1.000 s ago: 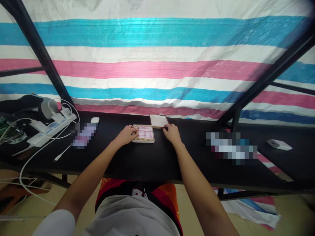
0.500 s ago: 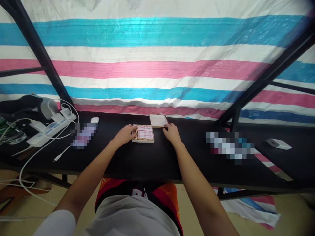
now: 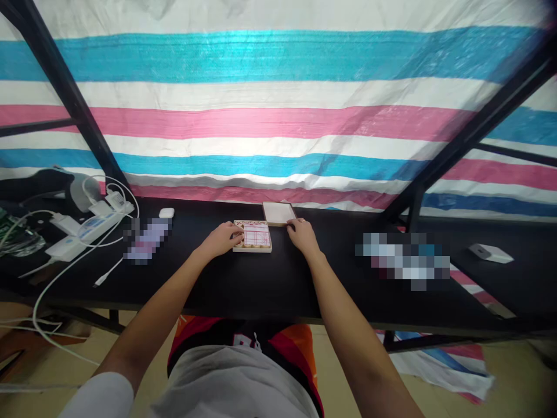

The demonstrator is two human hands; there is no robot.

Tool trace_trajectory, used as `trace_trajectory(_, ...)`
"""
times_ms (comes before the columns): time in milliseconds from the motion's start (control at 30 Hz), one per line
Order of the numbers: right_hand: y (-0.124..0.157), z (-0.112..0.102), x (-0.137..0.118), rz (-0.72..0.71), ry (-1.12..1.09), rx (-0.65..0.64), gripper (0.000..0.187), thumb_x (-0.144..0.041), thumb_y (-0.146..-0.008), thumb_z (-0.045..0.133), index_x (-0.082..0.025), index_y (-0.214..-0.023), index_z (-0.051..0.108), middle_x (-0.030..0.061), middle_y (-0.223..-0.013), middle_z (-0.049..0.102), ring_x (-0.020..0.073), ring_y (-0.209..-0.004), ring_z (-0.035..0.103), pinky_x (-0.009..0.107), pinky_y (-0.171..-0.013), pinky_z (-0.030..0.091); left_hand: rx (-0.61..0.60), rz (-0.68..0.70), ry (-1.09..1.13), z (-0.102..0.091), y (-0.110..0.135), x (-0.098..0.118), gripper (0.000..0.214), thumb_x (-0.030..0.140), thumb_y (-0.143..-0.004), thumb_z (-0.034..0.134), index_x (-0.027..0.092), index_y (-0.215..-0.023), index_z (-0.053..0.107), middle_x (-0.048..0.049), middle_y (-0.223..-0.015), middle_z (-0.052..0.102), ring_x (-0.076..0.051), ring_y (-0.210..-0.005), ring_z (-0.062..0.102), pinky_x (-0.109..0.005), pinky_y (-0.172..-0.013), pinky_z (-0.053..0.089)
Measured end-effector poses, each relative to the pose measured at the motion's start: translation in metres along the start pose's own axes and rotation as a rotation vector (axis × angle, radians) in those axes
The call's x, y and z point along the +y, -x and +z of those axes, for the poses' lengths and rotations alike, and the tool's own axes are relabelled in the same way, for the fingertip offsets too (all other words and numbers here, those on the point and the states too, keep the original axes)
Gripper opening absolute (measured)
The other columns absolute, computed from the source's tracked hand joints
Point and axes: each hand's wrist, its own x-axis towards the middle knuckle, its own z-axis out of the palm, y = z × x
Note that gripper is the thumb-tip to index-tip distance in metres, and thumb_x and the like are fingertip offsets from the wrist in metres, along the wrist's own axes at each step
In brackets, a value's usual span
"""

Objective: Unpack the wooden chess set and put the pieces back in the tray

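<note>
A small wooden tray (image 3: 253,237) with a red-lined grid and wooden tiles lies on the black table (image 3: 261,278). My left hand (image 3: 223,239) rests at its left edge, fingers curled onto the tiles there. My right hand (image 3: 301,237) lies on the table just right of the tray, fingers bent, close to a flat white lid (image 3: 278,213) behind it. What the fingertips of either hand hold is too small to see.
A white power strip (image 3: 89,227) with plugs and cables sits at the far left, a small white case (image 3: 166,213) near it. Blurred patches lie left and right of the tray. A white box (image 3: 491,253) rests far right. Black frame bars cross a striped tarp behind.
Hardly anything differs: both hands stay at the tray, the left fingers shifting slightly over the tiles at its left edge.
</note>
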Motion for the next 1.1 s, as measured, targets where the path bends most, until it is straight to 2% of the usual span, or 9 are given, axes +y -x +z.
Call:
trace_trajectory(267, 0.001, -0.005, -0.008, 0.024, -0.022, -0.035, 0.034, -0.023, -0.087, 0.046, -0.013, -0.115, 0.062, 0.0144, -0.113, 0.059, 0.0239, -0.102, 0.055, 0.033, -0.092, 0.041, 0.020, 0.033, -0.039, 0.006, -0.001, -0.002, 0.029, 0.028, -0.084, 0.049, 0.020, -0.106, 0.067, -0.0074, -0.100, 0.058, -0.022, -0.097, 0.054, -0.034, -0.090, 0.045)
trace_trajectory(433, 0.003, -0.009, -0.010, 0.089, 0.010, -0.069, 0.036, -0.024, -0.087, 0.045, -0.013, -0.116, 0.062, 0.0145, -0.116, 0.058, 0.0246, -0.102, 0.057, 0.032, -0.090, 0.042, 0.024, 0.056, -0.053, 0.004, 0.000, 0.002, 0.032, 0.033, -0.086, 0.048, 0.020, -0.109, 0.066, -0.0081, -0.106, 0.057, -0.023, -0.101, 0.052, -0.035, -0.093, 0.043)
trace_trajectory(567, 0.004, -0.012, -0.012, 0.118, 0.007, -0.103, 0.039, -0.026, -0.089, 0.042, -0.015, -0.124, 0.057, 0.0146, -0.120, 0.056, 0.0253, -0.102, 0.057, 0.033, -0.086, 0.043, 0.129, -0.097, -0.091, 0.006, -0.003, 0.000, 0.043, 0.031, -0.094, 0.033, 0.016, -0.130, 0.051, -0.0121, -0.116, 0.055, -0.024, -0.108, 0.050, -0.038, -0.096, 0.040)
trace_trajectory(667, 0.004, -0.014, -0.015, 0.127, 0.006, -0.103, 0.040, -0.027, -0.089, 0.042, -0.016, -0.125, 0.055, 0.0145, -0.120, 0.056, 0.0260, -0.101, 0.057, 0.033, -0.084, 0.044, 0.056, -0.214, -0.146, 0.011, -0.007, -0.007, 0.045, 0.028, -0.095, 0.029, 0.013, -0.135, 0.043, -0.0153, -0.121, 0.055, -0.027, -0.111, 0.050, -0.040, -0.095, 0.039)
trace_trajectory(767, 0.004, -0.014, -0.017, 0.134, 0.011, -0.114, 0.039, -0.026, -0.089, 0.042, -0.015, -0.123, 0.056, 0.0148, -0.118, 0.056, 0.0264, -0.101, 0.057, 0.033, -0.084, 0.044, -0.057, -0.228, -0.212, 0.015, -0.008, -0.011, 0.043, 0.027, -0.095, 0.026, 0.015, -0.132, 0.045, -0.0150, -0.121, 0.057, -0.028, -0.110, 0.051, -0.040, -0.091, 0.040)
trace_trajectory(933, 0.005, -0.013, -0.017, 0.119, 0.010, -0.136, 0.039, -0.026, -0.088, 0.043, -0.015, -0.122, 0.057, 0.0146, -0.122, 0.055, 0.0270, -0.104, 0.057, 0.034, -0.087, 0.043, -0.053, -0.288, -0.233, 0.016, -0.009, -0.007, 0.046, 0.029, -0.095, 0.025, 0.014, -0.135, 0.040, -0.0156, -0.122, 0.056, -0.029, -0.112, 0.050, -0.039, -0.088, 0.040)
trace_trajectory(1100, 0.005, -0.011, -0.015, 0.108, -0.002, -0.117, 0.039, -0.025, -0.088, 0.042, -0.014, -0.123, 0.057, 0.0145, -0.122, 0.055, 0.0266, -0.105, 0.056, 0.035, -0.089, 0.043, -0.059, -0.278, -0.215, 0.016, -0.011, -0.009, 0.045, 0.034, -0.095, 0.025, 0.015, -0.132, 0.044, -0.0147, -0.121, 0.057, -0.029, -0.111, 0.050, -0.040, -0.089, 0.040)
